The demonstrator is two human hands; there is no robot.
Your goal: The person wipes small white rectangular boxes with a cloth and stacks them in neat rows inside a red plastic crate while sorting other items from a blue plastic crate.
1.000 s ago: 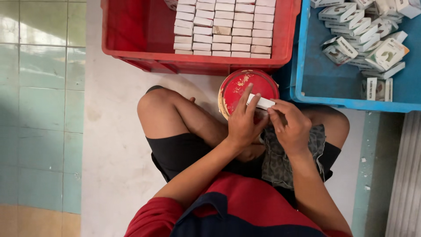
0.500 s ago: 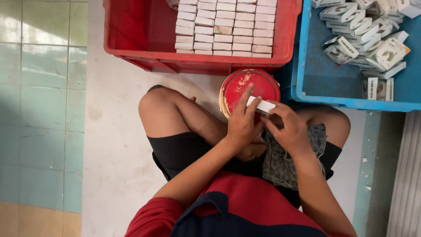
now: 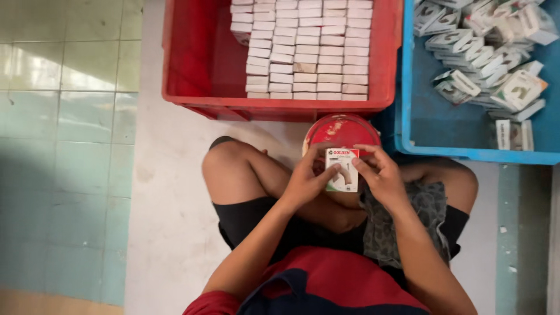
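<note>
Carton, a small white box with a red band at its top, stands upright between both hands just above the person's lap, its printed face turned up toward the camera. Left hand comes in from the lower left with the forearm angled up across the bent knee; its grip is closed on the box's left edge, thumb on the front face and fingers wrapped behind. Right hand reaches in from the lower right, wrist slightly bent, its grip closed on the right edge with fingertips pressing the top corner. Just behind the box sits a round red tin on the floor. Farther off, a red crate holds neat rows of white boxes, and beside it a blue crate holds a loose heap of flattened cartons.
</note>
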